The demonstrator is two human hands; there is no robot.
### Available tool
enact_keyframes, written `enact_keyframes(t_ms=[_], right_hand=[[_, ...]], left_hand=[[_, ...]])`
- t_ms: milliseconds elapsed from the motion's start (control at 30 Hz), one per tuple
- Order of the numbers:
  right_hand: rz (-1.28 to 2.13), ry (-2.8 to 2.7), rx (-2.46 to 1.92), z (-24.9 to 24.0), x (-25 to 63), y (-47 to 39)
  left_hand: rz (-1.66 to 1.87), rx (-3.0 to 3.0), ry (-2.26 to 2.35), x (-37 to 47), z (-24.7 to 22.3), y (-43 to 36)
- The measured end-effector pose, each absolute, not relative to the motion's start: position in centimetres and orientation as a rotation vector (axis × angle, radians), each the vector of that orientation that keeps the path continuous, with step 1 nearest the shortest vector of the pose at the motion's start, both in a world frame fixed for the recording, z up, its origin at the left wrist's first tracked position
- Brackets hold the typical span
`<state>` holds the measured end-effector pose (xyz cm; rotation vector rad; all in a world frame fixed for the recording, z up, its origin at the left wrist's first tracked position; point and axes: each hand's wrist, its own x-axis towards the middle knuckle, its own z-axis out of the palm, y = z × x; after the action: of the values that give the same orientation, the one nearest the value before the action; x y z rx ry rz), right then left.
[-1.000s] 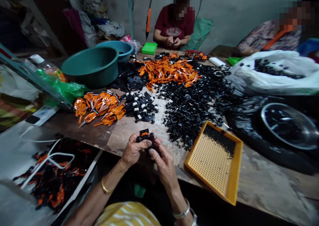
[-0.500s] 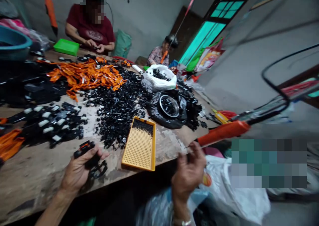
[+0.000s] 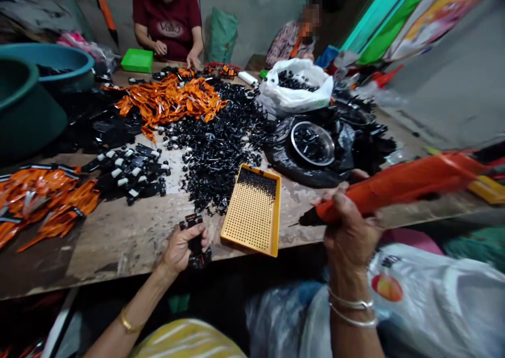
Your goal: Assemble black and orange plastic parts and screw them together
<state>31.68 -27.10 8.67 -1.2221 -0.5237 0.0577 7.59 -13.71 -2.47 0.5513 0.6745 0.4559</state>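
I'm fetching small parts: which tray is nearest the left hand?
The yellow tray, beside the left hand; the green tray sits far across the table, near the maroon shirt.

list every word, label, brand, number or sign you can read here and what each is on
"Valley": on the maroon shirt across the table.
Lower-right white bag: dark lettering by a red-and-yellow logo, too blurred to read.
White bag on the table: small green mark, too blurred to read.
Orange screwdriver, black piece: no readable text.
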Motion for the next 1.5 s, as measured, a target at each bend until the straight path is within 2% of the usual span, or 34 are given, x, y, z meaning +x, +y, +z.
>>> enact_keyframes(t_ms=[167, 433, 1200, 1500], right_hand=[[0.214, -0.575, -1.052, 6.2, 25.6, -25.5], [0.24, -0.501, -1.024, 3.1, 24.2, -22.9], [0.218, -0.485, -1.081, 1.9, 24.0, -21.8], [0.177, -0.577, -0.99, 4.0, 24.3, -22.8]], left_hand=[[0.433, 0.563, 0.712, 8.0, -2.0, -13.8], [0.421, 0.531, 0.779, 8.5, -2.0, -13.5], [0.474, 0.539, 0.82, 9.0, -1.8, -13.9], [0.503, 0.433, 0.832, 9.4, -1.6, -14.0]])
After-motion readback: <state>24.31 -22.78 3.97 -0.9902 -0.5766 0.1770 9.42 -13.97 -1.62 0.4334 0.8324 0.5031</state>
